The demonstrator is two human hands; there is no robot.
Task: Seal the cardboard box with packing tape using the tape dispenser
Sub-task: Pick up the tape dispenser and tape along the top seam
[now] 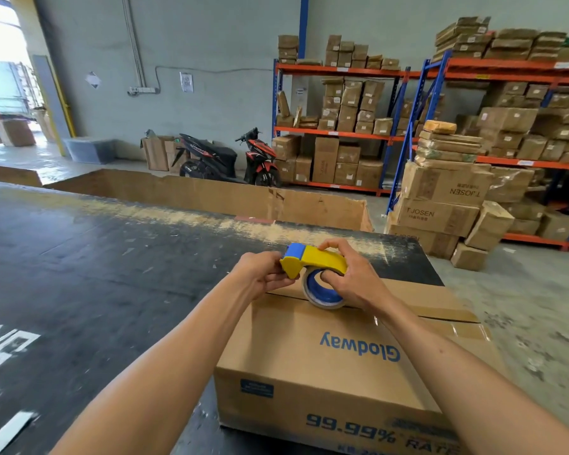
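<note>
A brown cardboard box (339,366) printed "Glodway" sits on the black table at the lower right, flaps closed, its centre seam running left to right. A strip of clear tape (460,326) lies on the seam's right part. Above the seam's far left end I hold a yellow and blue tape dispenser (312,261) with a roll of clear tape on a blue core (322,292). My right hand (355,277) grips the dispenser's handle, fingers through the roll. My left hand (263,274) pinches the dispenser's front end by the blue blade guard.
The black table (112,274) stretches left and away. A large open cardboard bin (211,195) stands behind it. Stacked cartons (440,205) and orange-blue racks (342,133) fill the right side. Two scooters (230,159) are parked by the far wall.
</note>
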